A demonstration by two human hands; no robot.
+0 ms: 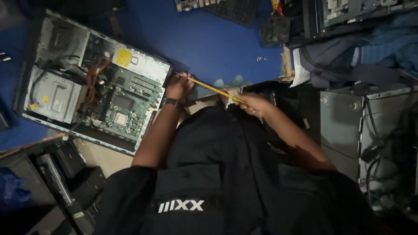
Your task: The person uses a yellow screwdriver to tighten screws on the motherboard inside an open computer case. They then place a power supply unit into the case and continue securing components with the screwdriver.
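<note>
HANDS: left hand (178, 87) and right hand (252, 104) each closed on one end of a yellow screwdriver (213, 90) | LOCATION: held beside open computer case (143, 65) on blue table (217, 43) | RISK: tip may slip onto green motherboard (126, 102); loose screws (261, 58) could roll off.

1. A rectangular yellow paper label (124, 57) lies on the pale metal housing at the upper edge of the open computer case, on the blue bench.
2. Just to its right on the same housing sits a small white square sticker with a dark outline (134, 60).
3. Two small yellow stickers (45, 99) mark the grey metal drive cage at the left end of the case; their print is too small to tell.
</note>
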